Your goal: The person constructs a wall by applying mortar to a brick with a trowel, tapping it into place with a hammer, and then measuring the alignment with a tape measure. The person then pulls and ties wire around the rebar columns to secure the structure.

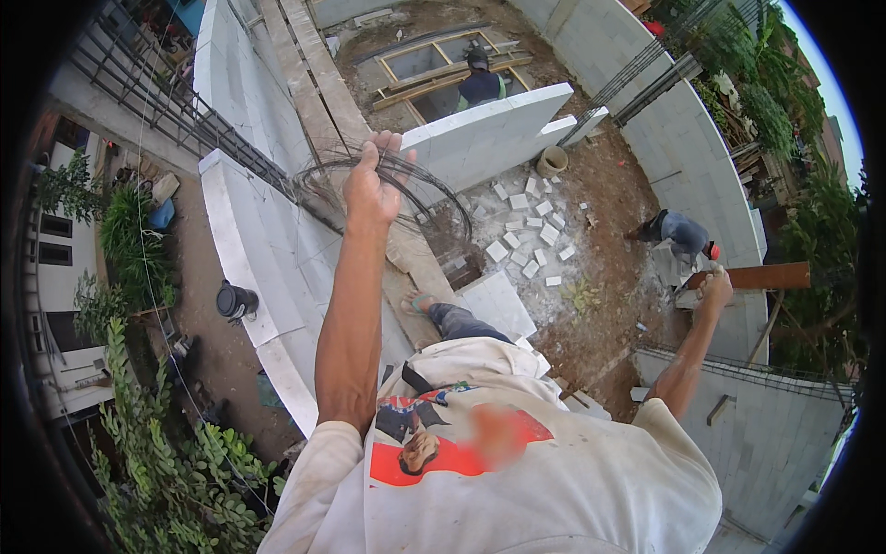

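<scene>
My left hand (372, 185) reaches forward over the wall top, with a loose coil of thin dark wire (452, 197) held at the thumb and fingers. The wire loops spread to both sides of the hand, near the upright steel bars. My right hand (713, 284) is raised out to the right, its fingers closed. Something thin and dark sticks out from it toward the lower left; its kind is too small to make out. Behind that hand, a brown board (769, 277) shows in line with it.
A wooden plank (318, 69) runs along the white block wall (268, 295); a dark, lidded container (236, 301) stands on its top. Below lie several white blocks (531, 231) and a bucket (552, 162). Two other people (480, 88) (683, 233) work lower down. Rebar (175, 102) juts at left.
</scene>
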Demonstrator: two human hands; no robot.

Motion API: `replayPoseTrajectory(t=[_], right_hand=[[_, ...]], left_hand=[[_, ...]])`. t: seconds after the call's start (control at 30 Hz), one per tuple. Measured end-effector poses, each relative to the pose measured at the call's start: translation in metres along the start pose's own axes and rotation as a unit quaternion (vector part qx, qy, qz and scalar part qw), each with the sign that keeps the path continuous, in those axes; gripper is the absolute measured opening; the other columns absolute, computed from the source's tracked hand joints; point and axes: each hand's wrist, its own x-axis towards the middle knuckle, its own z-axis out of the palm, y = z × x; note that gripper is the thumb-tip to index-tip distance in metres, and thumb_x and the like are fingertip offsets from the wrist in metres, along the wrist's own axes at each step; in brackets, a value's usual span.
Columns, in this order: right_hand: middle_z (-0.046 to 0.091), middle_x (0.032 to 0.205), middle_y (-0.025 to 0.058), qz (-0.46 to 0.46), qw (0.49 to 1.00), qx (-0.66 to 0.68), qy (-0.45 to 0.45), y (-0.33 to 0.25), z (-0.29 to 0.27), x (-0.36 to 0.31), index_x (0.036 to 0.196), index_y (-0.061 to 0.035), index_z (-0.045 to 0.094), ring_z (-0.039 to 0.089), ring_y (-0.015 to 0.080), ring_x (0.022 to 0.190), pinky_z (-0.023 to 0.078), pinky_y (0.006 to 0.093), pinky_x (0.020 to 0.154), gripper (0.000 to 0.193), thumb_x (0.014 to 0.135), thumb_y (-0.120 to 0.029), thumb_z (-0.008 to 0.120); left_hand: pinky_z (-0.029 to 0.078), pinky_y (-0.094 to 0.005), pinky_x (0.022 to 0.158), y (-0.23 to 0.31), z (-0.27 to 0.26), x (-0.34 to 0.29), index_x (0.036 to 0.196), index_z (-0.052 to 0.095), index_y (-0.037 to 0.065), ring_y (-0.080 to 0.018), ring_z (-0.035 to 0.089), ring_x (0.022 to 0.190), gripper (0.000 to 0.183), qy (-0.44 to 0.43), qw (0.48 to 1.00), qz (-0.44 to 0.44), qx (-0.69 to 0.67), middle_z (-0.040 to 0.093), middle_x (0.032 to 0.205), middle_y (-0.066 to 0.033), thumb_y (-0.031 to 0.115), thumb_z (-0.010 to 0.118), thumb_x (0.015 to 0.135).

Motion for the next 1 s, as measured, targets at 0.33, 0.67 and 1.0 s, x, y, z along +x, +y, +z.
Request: replayPoseTrajectory(t=[0.33, 0.67, 1.0], right_hand=[[0.04, 0.064, -0.01, 0.143, 0.766, 0.321, -0.538, -0.14, 0.224, -0.27, 0.108, -0.0058, 0.067, 0.035, 0.0036, 0.052, 0.029, 0.0217, 0.047, 0.022, 0.1, -0.026, 0.072], [0.059, 0.068, -0.0051, 0.021, 0.791, 0.194, -0.58, -0.164, 0.299, -0.346, 0.089, -0.0053, 0.072, 0.047, 0.0031, 0.055, 0.033, 0.0228, 0.048, 0.014, 0.09, -0.017, 0.08], [0.057, 0.072, -0.0078, -0.063, 0.797, 0.145, -0.583, -0.164, 0.301, -0.356, 0.094, -0.0063, 0.072, 0.045, 0.0029, 0.059, 0.033, 0.0222, 0.052, 0.013, 0.093, -0.018, 0.077]], left_hand=[[0.056, -0.0577, 0.099, -0.032, 0.018, -0.029, 0.14, 0.047, 0.008, -0.0284, 0.061, 0.127, 0.031, -0.053, 0.997, -0.012, 0.06, 0.063, 0.134, -0.0119, 0.014, 0.051, 0.109], [0.056, -0.0547, 0.097, -0.027, -0.007, -0.057, 0.141, 0.045, 0.004, -0.0318, 0.06, 0.13, 0.034, -0.046, 0.995, 0.002, 0.092, 0.061, 0.139, -0.0156, 0.013, 0.05, 0.109], [0.056, -0.0582, 0.102, -0.009, -0.019, -0.067, 0.144, 0.042, -0.007, -0.0357, 0.056, 0.135, 0.04, -0.036, 0.993, 0.014, 0.108, 0.057, 0.145, -0.02, 0.011, 0.049, 0.108]])
